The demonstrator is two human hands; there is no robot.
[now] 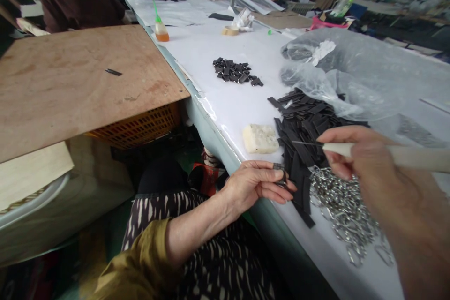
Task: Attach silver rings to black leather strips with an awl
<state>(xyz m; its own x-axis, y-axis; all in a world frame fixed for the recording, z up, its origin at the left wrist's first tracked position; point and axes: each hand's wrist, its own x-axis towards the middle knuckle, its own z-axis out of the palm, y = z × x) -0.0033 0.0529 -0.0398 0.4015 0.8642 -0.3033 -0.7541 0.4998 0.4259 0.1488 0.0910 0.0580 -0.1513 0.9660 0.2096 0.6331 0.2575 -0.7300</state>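
Your left hand [246, 183] has its thumb and fingers clamped on a small black piece [279, 168], which sits at the fingertips just over the edge of the white table [197, 56]; whether a ring is threaded through it is too small to tell. Your right hand [374, 168] has its fingers closed around the pale handle [418, 157] of a tool, and the thin metal spike [305, 143] at its end points leftward from those fingers, above the black strips [305, 122]. That loose heap of strips spreads past your left fingertips and runs away from you, some strips lying just beside them. Below your right fingers, nearer your body, lies a pile of shiny metal rings [342, 211], next to the strips. Just beyond your left fingers rests a cream block [260, 138] with a pitted, marked top. Farther out from both hands, well apart from them, is a small pile of short black pieces [234, 71] with glints of metal among them. Beyond your right fingers, a crumpled clear plastic bag [365, 70] lies just past the strips.
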